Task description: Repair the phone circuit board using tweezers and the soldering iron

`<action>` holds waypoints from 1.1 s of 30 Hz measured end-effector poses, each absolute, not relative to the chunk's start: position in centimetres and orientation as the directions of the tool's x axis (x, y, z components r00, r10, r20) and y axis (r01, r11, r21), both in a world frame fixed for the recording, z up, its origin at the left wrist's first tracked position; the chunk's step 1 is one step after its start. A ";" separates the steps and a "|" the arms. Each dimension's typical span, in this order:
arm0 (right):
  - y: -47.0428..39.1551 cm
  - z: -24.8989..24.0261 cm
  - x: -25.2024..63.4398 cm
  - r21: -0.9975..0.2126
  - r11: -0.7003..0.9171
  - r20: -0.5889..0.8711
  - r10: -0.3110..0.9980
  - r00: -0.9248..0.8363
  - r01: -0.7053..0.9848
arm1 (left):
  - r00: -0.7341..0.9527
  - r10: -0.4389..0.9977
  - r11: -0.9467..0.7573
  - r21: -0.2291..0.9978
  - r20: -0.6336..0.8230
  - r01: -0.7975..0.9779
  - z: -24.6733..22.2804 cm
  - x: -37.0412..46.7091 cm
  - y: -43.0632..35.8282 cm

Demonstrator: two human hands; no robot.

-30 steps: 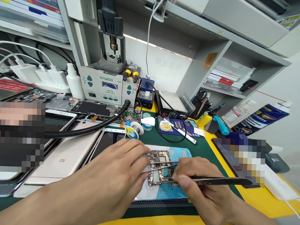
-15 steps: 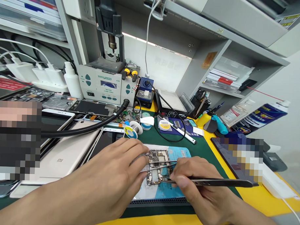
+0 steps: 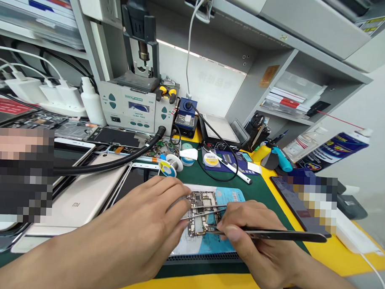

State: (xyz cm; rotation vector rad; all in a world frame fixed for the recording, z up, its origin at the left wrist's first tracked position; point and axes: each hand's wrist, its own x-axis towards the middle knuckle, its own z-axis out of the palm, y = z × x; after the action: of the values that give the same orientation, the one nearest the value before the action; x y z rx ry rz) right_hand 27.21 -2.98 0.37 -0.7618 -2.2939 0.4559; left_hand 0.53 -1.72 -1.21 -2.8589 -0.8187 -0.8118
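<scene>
My left hand is closed at the left edge of a phone circuit board. From its finger and thumb run the two thin arms of silver tweezers, crossing above the board and drawing together beside my right hand. My right hand pinches black tweezers, whose back end sticks out to the right and whose tips reach the board's lower right part. Beneath the board lies a blue and white plate. The exact contact at the tips is too small to make out.
A hot air station stands behind, its black hose curving left over several phones. A solder spool, a white pen-like tool and a dark tablet-like panel lie around the green mat.
The view has shifted very slightly. Both hands and the two tweezers keep almost the same place over the board.
</scene>
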 end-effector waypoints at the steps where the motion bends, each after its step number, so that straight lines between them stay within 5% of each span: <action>1: -3.0 0.4 27.2 -0.500 0.770 0.487 0.628 -0.607 0.397 | 0.721 0.476 -0.858 0.086 0.504 0.506 -1.2 0.5 -1.8; 33: -3.3 0.8 27.1 -0.456 0.789 0.505 0.611 -0.610 0.413 | 0.711 0.478 -0.856 0.093 0.516 0.508 -1.3 0.5 -1.9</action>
State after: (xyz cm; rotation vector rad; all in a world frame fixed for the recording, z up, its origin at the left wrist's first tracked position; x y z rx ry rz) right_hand 27.08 -3.26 0.80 -0.7547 -2.3096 0.3871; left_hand 0.49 -1.88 -1.29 -2.8545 -0.8225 -0.8360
